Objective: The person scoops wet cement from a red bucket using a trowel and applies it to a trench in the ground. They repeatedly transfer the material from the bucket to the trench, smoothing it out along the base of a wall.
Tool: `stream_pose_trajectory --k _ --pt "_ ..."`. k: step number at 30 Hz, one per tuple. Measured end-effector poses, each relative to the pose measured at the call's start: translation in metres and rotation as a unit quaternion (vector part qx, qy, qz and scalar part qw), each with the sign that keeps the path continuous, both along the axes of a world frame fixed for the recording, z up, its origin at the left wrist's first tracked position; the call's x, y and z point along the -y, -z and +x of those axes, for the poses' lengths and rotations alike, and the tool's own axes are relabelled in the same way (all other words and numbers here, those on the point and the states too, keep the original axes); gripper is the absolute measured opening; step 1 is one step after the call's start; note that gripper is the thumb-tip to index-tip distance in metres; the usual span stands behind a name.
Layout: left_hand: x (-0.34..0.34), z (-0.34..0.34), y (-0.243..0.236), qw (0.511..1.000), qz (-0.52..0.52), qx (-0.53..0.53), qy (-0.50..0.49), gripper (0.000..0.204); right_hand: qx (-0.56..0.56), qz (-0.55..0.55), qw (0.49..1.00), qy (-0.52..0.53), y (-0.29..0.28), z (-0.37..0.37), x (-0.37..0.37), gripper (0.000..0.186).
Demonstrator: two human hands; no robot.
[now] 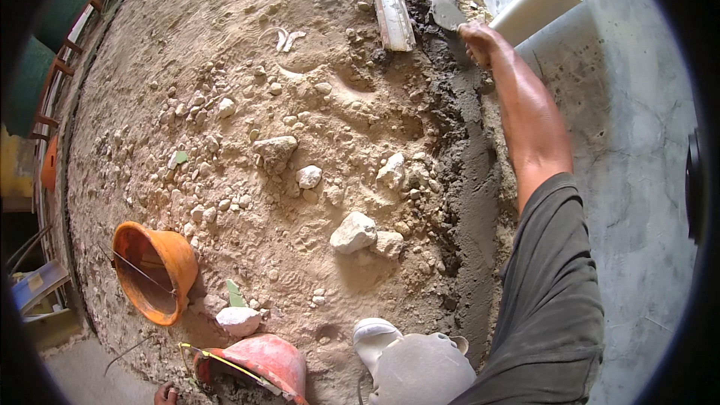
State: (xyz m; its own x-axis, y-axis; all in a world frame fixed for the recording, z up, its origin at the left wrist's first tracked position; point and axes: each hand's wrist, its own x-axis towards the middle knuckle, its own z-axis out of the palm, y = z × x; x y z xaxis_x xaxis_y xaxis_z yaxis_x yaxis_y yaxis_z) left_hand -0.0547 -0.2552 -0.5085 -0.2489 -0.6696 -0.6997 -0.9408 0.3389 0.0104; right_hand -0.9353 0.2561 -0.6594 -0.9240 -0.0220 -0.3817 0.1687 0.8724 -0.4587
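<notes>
My right hand (486, 43) grips a flat metal trowel (448, 15) at the upper right, its blade on a long strip of wet grey mortar (474, 180). Close beside it a cream plastic pipe (540, 1) leans over the smooth grey surface. A long, dirty pale straight bar (387, 1) lies left of the mortar. My left hand (166, 394) shows only its fingers at the lower edge, left of a red bucket (262, 360) with a yellow handle; whether it holds anything is cannot tell.
Rough sand with stones (352, 232) spreads across the middle. An orange bucket (154, 274) lies tipped at lower left. Dark green chairs (30, 79) and assorted items line the left edge. A grey smooth surface (630, 255) runs along the right. My white shoe (375, 337) shows at bottom centre.
</notes>
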Motion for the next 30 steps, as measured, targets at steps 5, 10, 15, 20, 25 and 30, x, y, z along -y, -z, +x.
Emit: stream_pose_trajectory --k 5,10,15,20,25,30 --pt "0.017 0.038 0.019 0.998 0.003 -0.027 -0.057 0.033 -0.105 0.274 0.91 -0.293 0.042 -0.002 -0.023 0.026" --pt "0.012 0.059 0.008 0.997 -0.006 -0.013 -0.071 0.034 -0.01 0.062 0.993 -0.101 0.012 0.067 -0.021 0.024" --pt "0.007 0.024 0.004 0.993 -0.004 -0.029 0.114 0.038 -0.067 -0.076 0.995 0.001 0.024 0.153 -0.062 0.036" --pt "0.001 -0.047 0.016 0.988 -0.008 -0.139 0.073 0.048 -0.199 0.021 0.979 0.036 0.027 0.285 -0.088 0.037" --pt "-0.01 -0.083 0.04 0.941 0.011 -0.255 0.225 0.052 -0.255 -0.049 0.964 0.05 -0.025 0.439 -0.047 0.029" --pt "-0.037 -0.098 0.043 0.876 0.002 -0.358 0.323 0.042 -0.323 0.071 0.943 0.045 -0.074 0.566 -0.077 0.035"
